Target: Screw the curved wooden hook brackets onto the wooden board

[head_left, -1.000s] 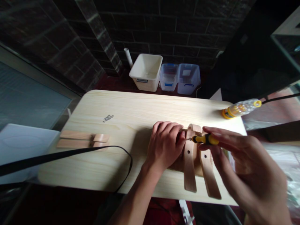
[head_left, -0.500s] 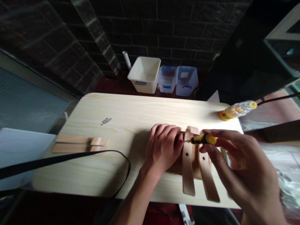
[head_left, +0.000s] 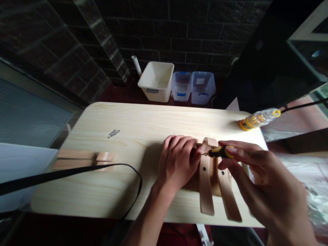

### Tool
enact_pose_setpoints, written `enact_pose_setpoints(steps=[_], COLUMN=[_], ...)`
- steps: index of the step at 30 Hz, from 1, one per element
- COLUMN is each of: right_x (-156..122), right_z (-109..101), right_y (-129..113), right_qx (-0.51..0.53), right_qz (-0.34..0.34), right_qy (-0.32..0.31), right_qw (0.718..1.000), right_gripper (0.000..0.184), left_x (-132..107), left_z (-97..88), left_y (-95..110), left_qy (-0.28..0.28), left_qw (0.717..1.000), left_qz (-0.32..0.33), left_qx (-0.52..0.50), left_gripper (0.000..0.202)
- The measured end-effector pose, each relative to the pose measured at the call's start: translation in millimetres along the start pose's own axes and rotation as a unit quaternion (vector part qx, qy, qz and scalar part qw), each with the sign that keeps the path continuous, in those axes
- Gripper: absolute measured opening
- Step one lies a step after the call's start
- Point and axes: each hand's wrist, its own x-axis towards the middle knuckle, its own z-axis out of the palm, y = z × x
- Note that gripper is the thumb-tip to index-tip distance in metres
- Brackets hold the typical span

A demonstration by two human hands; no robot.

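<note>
A yellow-and-black screwdriver [head_left: 216, 152] is pinched between the thumb and fingers of my right hand [head_left: 266, 184]. Its shaft points left, with the tip at a screw in the upper part of a curved wooden strip [head_left: 206, 191]. Lower on that strip is a dark screw hole. A second wooden strip [head_left: 229, 200] with a similar hole lies to its right, both crossing a wooden body that is partly covered. My left hand [head_left: 178, 162] is closed over the left side of this wooden assembly, thumb close to the screwdriver tip. Its fingertips are hidden.
Several small metal screws [head_left: 113, 133] and light wooden pieces [head_left: 77, 154] lie on the left of the table [head_left: 143, 119]. A black strap [head_left: 64, 173] hangs across the front left. A clear-and-yellow bottle-shaped container [head_left: 260, 119] stands at the right. Bins [head_left: 157, 94] sit beyond the far edge.
My right fingers have shifted around the screwdriver handle, covering more of its end. The tip stays at the same strip. My left hand keeps its place, while the view has shifted slightly.
</note>
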Motion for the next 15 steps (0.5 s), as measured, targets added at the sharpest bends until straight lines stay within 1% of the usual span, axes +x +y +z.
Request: enact_pose_setpoints(steps=[2,4,9,15], right_x=[1.7,1.2,-3.5,3.4], right_z=[1.5,3.2,4.8,3.5], right_y=[-0.6,-1.3,-4.2,-5.1], right_qx=[0.003,0.028,0.067,-0.005], right_qz=[-0.014,-0.026,-0.005,-0.05], right_qy=[0.003,0.005,-0.037,-0.039], right_qw=[1.0,0.999,0.997,0.998], right_gripper=[0.037,0.037,0.042,0.04], left_x=[-0.3,-0.5,0.1,0.6], left_z=[-0.4,-1.1,-1.9,0.4], left_y=[-0.5,-1.0,-1.8,-2.2], left_qy=[0.003,0.004,0.007,0.013], left_qw=[1.0,1.0,1.0,1.0], left_qz=[0.003,0.007,0.017,0.01], left_qx=[0.001,0.001,-0.008,-0.012], left_gripper=[0.026,0.026,0.024,0.023])
